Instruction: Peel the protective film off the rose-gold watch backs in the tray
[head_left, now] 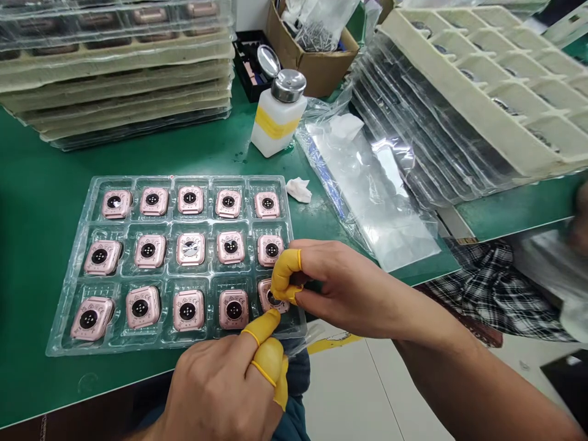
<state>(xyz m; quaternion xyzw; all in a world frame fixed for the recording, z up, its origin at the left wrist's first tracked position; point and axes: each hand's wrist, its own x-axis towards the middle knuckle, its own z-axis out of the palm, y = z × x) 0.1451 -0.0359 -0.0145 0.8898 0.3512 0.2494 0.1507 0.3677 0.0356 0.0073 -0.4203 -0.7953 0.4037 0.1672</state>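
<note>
Pink watch case sits in the near right corner pocket of the clear tray, right under the fingertips, back up with its black sensor disc partly covered; long axis runs roughly near-far, far end canted a bit left, compared with the straighter case just left. Right hand has thumb and index closed in at the case's right side, left hand has its index tip at the near edge; can't tell if either actually grips. Tray's on the green counter, white bottle beyond both hands.
</note>
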